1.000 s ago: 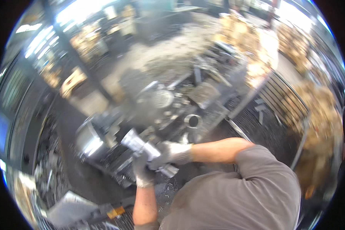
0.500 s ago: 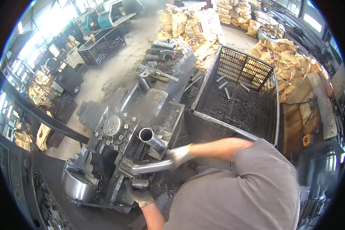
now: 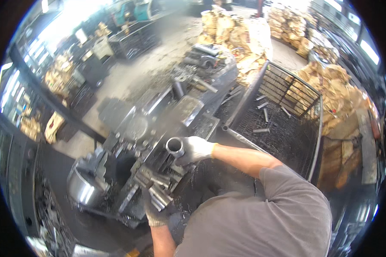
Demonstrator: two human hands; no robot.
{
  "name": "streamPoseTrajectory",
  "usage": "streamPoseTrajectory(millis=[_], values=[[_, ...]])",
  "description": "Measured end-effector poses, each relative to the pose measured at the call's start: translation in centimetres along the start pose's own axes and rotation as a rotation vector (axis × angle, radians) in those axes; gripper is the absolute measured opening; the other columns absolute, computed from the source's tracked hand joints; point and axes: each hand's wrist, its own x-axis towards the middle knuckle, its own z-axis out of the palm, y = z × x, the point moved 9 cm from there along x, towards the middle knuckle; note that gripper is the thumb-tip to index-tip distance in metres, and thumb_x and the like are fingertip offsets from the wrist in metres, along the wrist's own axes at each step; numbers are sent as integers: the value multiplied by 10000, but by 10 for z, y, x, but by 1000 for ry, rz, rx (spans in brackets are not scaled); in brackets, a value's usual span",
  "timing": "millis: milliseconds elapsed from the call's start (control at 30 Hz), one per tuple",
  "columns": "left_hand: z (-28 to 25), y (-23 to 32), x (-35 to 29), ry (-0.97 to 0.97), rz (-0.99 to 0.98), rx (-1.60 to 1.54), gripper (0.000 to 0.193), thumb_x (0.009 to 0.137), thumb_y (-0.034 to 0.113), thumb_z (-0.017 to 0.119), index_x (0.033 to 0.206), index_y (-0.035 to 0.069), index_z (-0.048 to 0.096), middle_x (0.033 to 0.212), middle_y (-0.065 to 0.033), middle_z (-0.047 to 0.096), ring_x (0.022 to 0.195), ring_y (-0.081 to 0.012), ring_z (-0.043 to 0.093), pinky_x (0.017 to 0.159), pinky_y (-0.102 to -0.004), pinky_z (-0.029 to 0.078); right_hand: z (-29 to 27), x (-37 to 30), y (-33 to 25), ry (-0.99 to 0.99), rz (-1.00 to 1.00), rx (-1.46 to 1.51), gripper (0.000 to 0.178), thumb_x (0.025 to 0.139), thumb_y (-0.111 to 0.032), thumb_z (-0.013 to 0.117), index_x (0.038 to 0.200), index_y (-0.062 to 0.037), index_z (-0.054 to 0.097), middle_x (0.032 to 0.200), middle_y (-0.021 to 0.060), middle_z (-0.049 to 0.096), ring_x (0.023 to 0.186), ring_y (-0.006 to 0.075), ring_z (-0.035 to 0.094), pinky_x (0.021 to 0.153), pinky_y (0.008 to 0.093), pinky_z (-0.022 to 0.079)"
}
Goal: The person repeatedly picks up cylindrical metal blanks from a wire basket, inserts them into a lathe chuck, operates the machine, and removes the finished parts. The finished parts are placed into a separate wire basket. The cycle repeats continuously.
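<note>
My right hand (image 3: 198,150), in a pale work glove, is closed round the upper end of an upright steel tube (image 3: 175,147), whose open mouth faces up. Lower down, my left hand (image 3: 155,210), in a darkened glove with a pale cuff, appears closed on a short shiny metal cylinder (image 3: 161,198); its fingers are partly hidden and blurred. Just above that cylinder is a clamp-like metal block (image 3: 148,174) on the machine's carriage. To the left stands a large bright lathe chuck (image 3: 84,183) with stepped jaws.
Beyond my right arm stands a dark mesh crate (image 3: 290,96) with several short tubes (image 3: 261,130) on its chip-covered floor. A cluttered machine bed (image 3: 223,70) bears more tubes and tools. Piled sacks (image 3: 326,83) line the right side. A dark bar (image 3: 68,111) crosses at left.
My right hand has left a slanting shiny tube and now grips the upright one. One more short tube lies in the crate. My left hand stays by the short cylinder. The view has shifted.
</note>
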Motion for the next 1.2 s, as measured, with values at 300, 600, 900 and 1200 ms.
streamPoseTrajectory(millis=[300, 600, 900, 1200], values=[[-28, -2, -29, 172, 17, -285, 463, 1095, 513, 567, 1206, 84, 699, 1052, -116, 772, 974, -306, 762, 875, -477, 637, 145, -11, -94, -358, -303, -199, 784, 839, -198, 782, 1570, -144, 505, 1472, 223, 605, 1249, 435, 671, 974, 493, 594], [-108, 78, -35, 236, 369, -38, 820, 1020, 804, 427, 1170, 37, 678, 1022, -167, 765, 856, -332, 766, 776, -474, 655, 156, 43, -64, -39, -282, -74, 496, 877, -297, 796, 1279, -30, 683, 857, 239, 739, 826, 401, 770, 739, 507, 604], [16, 165, -22, 202, 827, 657, 772, 1080, 576, 564, 1580, 3, 430, 1501, -142, 589, 1329, -298, 602, 1149, -446, 466, 149, 97, -162, -398, -57, 303, 920, 691, -505, 933, 1339, 59, 605, 1196, 260, 743, 1151, 339, 733, 1002, 422, 572], [-93, 127, -68, 357, 664, 319, 564, 992, 423, 749, 1376, 24, 641, 1302, -125, 704, 1188, -292, 677, 1061, -444, 523, 28, 242, -267, 22, -980, -856, 374, 793, -258, 832, 1094, -58, 737, 935, 173, 784, 866, 383, 781, 757, 455, 629]])
